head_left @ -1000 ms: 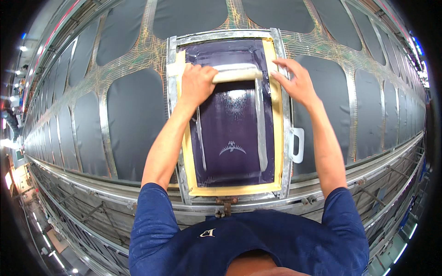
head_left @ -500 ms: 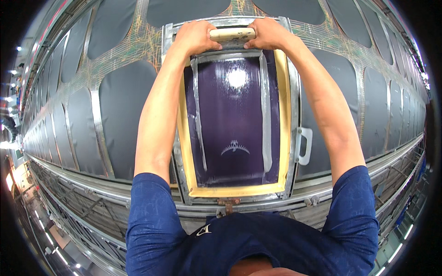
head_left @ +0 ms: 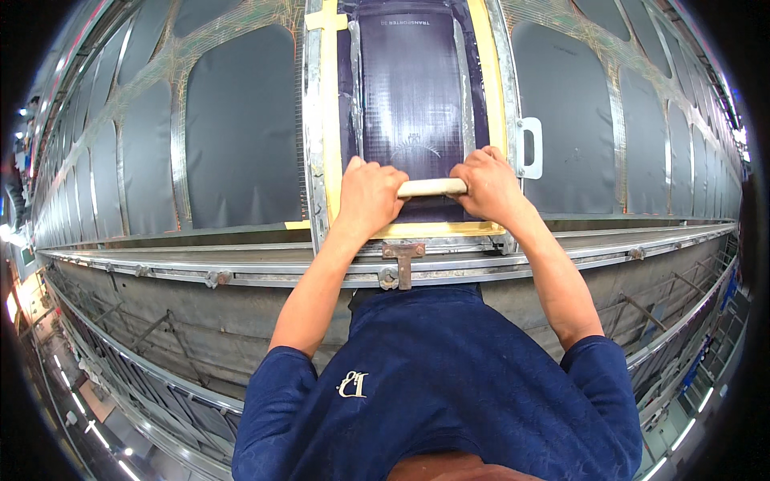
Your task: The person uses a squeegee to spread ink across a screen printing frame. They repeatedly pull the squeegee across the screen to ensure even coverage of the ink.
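Note:
A squeegee with a pale wooden handle [head_left: 433, 187] lies across the near end of a printing screen [head_left: 413, 88]. My left hand [head_left: 371, 194] is closed round its left end, and my right hand [head_left: 488, 184] grips the right end. Beneath my fists the blade is mostly hidden. The screen's mesh is dark purple and shiny, with a faint crescent-shaped design just beyond the squeegee. Yellow tape [head_left: 333, 120] borders it inside a metal frame [head_left: 314, 104].
A white handle [head_left: 531, 148] sticks out from the frame's right side. Dark fabric panels [head_left: 241, 136] spread over the long table on both sides. Along the near edge runs a metal rail [head_left: 176, 268] with bolts, and a rusty bracket [head_left: 403, 260] sits at the frame's near end.
Both hands have drawn the squeegee from the far end of the screen to its near end. My arms are now bent closer to my body, and the view has shifted nearer.

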The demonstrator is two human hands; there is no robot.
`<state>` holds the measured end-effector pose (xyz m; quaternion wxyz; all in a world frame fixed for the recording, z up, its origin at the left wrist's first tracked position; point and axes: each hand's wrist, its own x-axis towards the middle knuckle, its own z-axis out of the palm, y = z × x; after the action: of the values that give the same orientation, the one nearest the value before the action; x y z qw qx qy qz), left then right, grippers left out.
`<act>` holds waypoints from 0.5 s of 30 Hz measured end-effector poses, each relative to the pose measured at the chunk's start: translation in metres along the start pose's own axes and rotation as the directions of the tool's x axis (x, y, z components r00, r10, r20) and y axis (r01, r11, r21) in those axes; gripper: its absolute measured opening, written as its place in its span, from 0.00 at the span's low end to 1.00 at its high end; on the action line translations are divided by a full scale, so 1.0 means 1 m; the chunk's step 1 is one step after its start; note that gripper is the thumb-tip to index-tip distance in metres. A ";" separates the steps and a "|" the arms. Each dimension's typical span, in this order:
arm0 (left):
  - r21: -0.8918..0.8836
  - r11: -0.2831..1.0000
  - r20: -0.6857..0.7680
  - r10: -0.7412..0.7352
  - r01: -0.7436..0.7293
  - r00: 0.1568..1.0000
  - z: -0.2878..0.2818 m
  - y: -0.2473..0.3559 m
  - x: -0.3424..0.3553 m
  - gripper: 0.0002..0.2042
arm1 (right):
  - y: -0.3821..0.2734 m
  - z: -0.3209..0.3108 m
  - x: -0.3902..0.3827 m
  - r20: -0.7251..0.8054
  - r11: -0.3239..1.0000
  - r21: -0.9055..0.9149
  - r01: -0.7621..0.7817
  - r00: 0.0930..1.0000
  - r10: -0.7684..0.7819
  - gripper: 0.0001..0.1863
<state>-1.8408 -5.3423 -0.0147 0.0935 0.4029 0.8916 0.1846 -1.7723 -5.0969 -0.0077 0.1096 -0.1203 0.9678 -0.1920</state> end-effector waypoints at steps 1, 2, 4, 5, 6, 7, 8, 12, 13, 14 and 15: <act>-0.009 1.000 0.021 -0.006 0.006 1.000 -0.003 0.000 0.001 0.06 | 0.000 -0.001 -0.002 0.006 1.000 -0.001 0.012 1.000 -0.012 0.09; -0.017 1.000 0.039 -0.005 0.005 0.999 -0.006 -0.004 0.008 0.06 | 0.003 -0.006 0.003 -0.001 1.000 -0.005 0.018 1.000 -0.018 0.09; -0.013 1.000 0.085 -0.001 0.003 0.996 -0.017 -0.014 0.033 0.08 | 0.015 -0.017 0.022 -0.017 1.000 -0.010 0.025 1.000 -0.025 0.10; 0.024 1.000 0.052 0.010 -0.011 0.999 -0.023 -0.027 0.057 0.08 | 0.028 -0.027 0.043 -0.041 0.998 -0.064 0.019 0.999 -0.021 0.11; 0.060 0.998 0.023 0.013 -0.014 1.000 -0.030 -0.041 0.082 0.09 | 0.041 -0.037 0.068 -0.059 0.994 -0.112 0.017 0.998 -0.024 0.11; 0.095 0.995 -0.004 0.018 -0.018 1.000 -0.037 -0.056 0.112 0.09 | 0.058 -0.050 0.096 -0.077 0.987 -0.159 0.010 0.997 -0.023 0.12; 0.096 0.995 0.012 -0.033 0.032 0.999 -0.048 -0.071 0.143 0.11 | 0.075 -0.061 0.130 -0.092 0.988 -0.150 0.031 0.995 -0.045 0.12; 0.154 0.988 -0.110 0.011 0.006 0.994 -0.071 -0.139 0.259 0.13 | 0.146 -0.104 0.248 -0.132 0.977 -0.206 0.050 0.988 -0.079 0.14; 0.176 0.984 -0.094 0.023 -0.006 0.995 -0.076 -0.150 0.283 0.15 | 0.167 -0.106 0.271 -0.146 0.975 -0.207 0.076 0.983 -0.107 0.17; 0.200 0.980 -0.099 0.004 0.016 0.995 -0.077 -0.160 0.303 0.17 | 0.175 -0.117 0.288 -0.094 0.987 -0.158 0.033 0.994 -0.048 0.18; 0.235 0.972 -0.058 0.008 0.006 0.998 -0.081 -0.163 0.324 0.18 | 0.188 -0.122 0.299 -0.115 0.989 -0.138 0.054 0.991 -0.070 0.19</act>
<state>-2.1909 -5.2180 -0.0128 0.0189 0.4059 0.9093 0.0895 -2.1229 -4.9684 -0.0225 0.0372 -0.1457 0.9791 -0.1367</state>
